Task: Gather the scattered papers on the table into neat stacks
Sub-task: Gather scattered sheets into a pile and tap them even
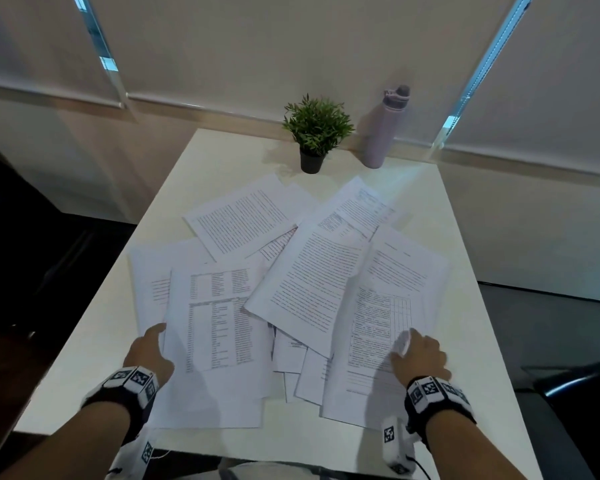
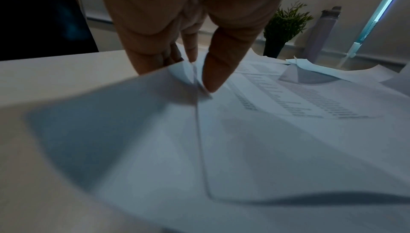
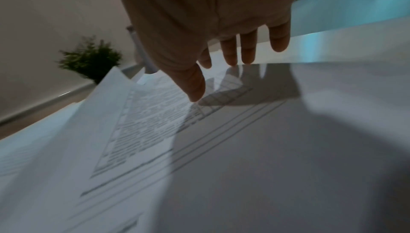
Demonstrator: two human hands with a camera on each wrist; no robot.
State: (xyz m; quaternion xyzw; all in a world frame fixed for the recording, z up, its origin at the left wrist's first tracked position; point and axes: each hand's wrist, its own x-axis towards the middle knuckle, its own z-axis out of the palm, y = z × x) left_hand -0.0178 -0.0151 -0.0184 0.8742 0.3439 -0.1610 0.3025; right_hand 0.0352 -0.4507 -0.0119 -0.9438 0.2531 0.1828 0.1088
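**Two hands at the near edge of a loose spread of printed sheets, gathering just begun**

A white table (image 1: pixel 465 244) seen from above, with a small potted plant (image 1: pixel 314 133) at its far edge as the landmark. Just right of the plant stands a lilac water bottle (image 1: pixel 383 133). In front of the plant, towards the viewer, the scattered papers (image 1: pixel 312 271) lie fanned and overlapping at many angles, covering most of the tabletop; no neat stack exists yet.

The left hand (image 1: pixel 151 351) is at the near left of the spread, well in front of the plant. The left wrist view shows its thumb on top and fingers beneath the lifted edge of a sheet with columns of print (image 1: pixel 219 323), pinching it. The right hand (image 1: pixel 420 355) is at the near right, on a sheet with a ruled table (image 1: pixel 378 327). Its fingers are spread and fairly straight, the tips touching or just over the paper, gripping nothing. A small pale thing by its knuckles is too blurred to name.

Judging by this, the step in hand is the first gather. The next move probably calls for drawing both hands inward, sliding sheets over one another without creasing, then squaring the edges
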